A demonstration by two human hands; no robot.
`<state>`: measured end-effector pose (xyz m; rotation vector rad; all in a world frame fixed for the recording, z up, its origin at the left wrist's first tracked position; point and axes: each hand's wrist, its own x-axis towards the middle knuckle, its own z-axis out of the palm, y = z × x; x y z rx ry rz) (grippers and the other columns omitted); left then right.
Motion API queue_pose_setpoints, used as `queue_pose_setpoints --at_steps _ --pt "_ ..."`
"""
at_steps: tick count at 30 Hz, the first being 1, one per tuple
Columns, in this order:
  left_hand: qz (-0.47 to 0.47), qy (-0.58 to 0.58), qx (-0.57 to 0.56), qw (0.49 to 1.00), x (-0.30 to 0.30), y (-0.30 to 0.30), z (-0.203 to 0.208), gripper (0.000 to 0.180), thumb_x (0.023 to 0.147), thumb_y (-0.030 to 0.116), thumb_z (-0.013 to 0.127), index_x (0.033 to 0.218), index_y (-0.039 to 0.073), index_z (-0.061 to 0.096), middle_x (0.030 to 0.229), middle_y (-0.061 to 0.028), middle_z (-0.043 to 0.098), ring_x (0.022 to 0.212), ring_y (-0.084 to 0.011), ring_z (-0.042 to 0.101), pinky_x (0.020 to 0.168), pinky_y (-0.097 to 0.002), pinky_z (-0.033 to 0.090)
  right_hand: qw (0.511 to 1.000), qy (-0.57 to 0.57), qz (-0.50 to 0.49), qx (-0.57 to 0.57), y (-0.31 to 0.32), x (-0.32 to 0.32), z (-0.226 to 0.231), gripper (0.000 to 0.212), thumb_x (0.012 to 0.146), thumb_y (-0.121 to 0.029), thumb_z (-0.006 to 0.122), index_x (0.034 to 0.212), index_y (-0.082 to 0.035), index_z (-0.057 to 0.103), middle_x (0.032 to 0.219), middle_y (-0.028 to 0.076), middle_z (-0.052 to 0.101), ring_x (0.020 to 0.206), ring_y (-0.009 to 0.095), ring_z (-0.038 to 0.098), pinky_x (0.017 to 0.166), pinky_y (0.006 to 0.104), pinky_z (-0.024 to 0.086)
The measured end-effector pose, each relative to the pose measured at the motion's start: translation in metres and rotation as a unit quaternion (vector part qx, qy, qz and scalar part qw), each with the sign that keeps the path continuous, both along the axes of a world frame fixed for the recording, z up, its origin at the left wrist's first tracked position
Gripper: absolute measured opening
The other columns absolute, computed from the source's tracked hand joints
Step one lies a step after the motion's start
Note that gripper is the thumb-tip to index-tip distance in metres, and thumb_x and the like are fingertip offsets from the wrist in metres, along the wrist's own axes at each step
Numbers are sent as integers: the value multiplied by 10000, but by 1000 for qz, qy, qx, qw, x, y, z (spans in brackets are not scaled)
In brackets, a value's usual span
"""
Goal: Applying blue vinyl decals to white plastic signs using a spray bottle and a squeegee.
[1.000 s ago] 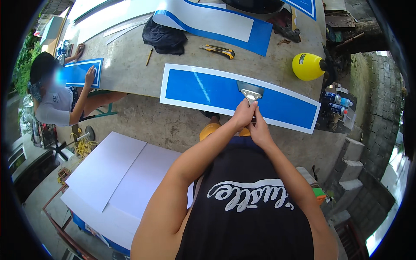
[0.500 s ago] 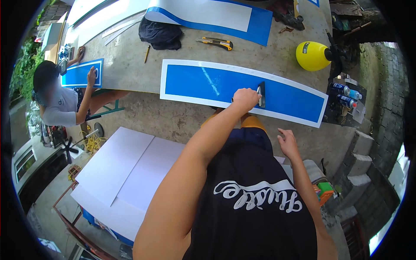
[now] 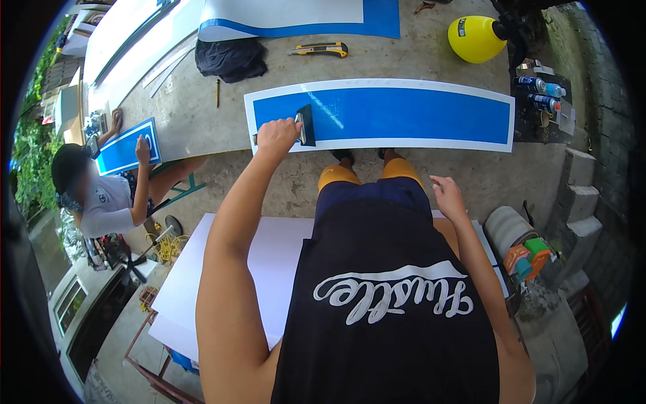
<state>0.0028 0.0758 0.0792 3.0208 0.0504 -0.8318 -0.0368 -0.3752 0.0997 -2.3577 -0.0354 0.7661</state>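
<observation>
My left hand (image 3: pixel 278 139) is closed round the handle of a squeegee (image 3: pixel 307 126), its dark blade resting on the left part of a long blue panel (image 3: pixel 404 113) with a white border. The panel lies along the table's near edge, and a pale streak crosses its blue face just right of the blade. Away from the table, my right hand (image 3: pixel 448 196) hangs beside my thigh, holding nothing, its fingers loosely apart.
Beyond the panel lie a utility knife (image 3: pixel 320 49), a pencil (image 3: pixel 217 93), a dark cloth (image 3: pixel 231 59) and a yellow spray bottle (image 3: pixel 474 39). Spray cans (image 3: pixel 544 102) stand right. At left another person (image 3: pixel 111 195) handles a smaller blue sign (image 3: pixel 128 149). White sheets (image 3: pixel 276 269) lie behind me.
My left hand has moved the squeegee from the panel's right half to its left end. My right hand still hangs free. The view has shifted, and the other person stays at the small sign.
</observation>
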Motion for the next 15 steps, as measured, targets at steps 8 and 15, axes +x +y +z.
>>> queue_pose_setpoints --at_steps 8,15 --pt "33 0 -116 993 20 -40 32 449 956 373 410 814 30 662 774 -178 675 730 -344 666 654 -440 534 997 35 -54 -39 25 -56 11 268 856 -92 550 1106 -49 636 944 157 603 850 294 599 799 365 465" --pt "27 30 -187 981 47 -160 -12 419 938 370 438 829 68 707 824 -115 699 790 -267 687 679 -379 538 996 21 -60 -62 5 -44 8 269 860 -100 549 1109 -45 634 977 158 616 906 296 605 813 355 467"
